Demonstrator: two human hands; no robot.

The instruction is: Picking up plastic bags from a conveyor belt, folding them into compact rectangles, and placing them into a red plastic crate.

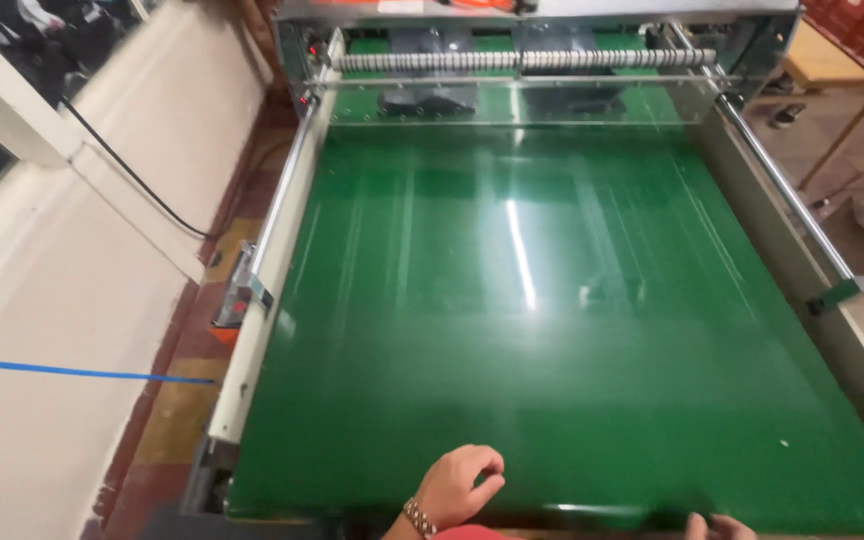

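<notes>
A wide green conveyor belt [552, 300] fills the view, running away from me toward a machine housing with a ribbed roller [522, 60] across its mouth. My left hand [460, 482], with a beaded bracelet on the wrist, rests at the belt's near edge, fingers curled loosely and holding nothing. Only the fingertips of my right hand [720, 525] show at the bottom edge, lying on the belt's near rim; nothing is visible in them.
White side rails [262, 300] and a chrome rod [787, 195] flank the belt. A small orange-red box [234, 305] is fixed to the left rail. A cream wall [72, 330] with a black cable and blue line stands at left; tiled floor lies at right.
</notes>
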